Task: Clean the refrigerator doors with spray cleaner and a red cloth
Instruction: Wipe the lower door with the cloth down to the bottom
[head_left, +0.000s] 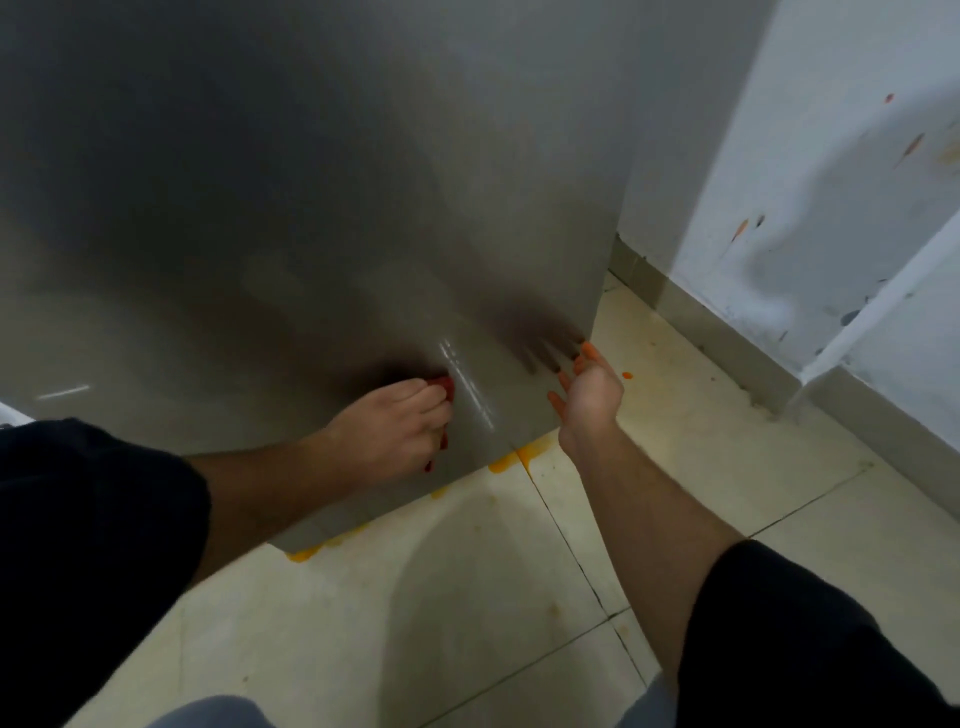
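One refrigerator door (311, 208), left hand (387, 434) grip holding one red cloth (444, 387), right hand (589, 397) grip wide

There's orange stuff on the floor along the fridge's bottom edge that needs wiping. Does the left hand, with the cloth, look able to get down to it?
Probably yes. The left hand presses the red cloth low on the door, just above the orange spill, nothing between.

The red cloth (442, 387) lay bunched against the grey refrigerator door (311, 208), mostly hidden. It sat low, toward five o'clock on the glossy panel, beside a wet streak.
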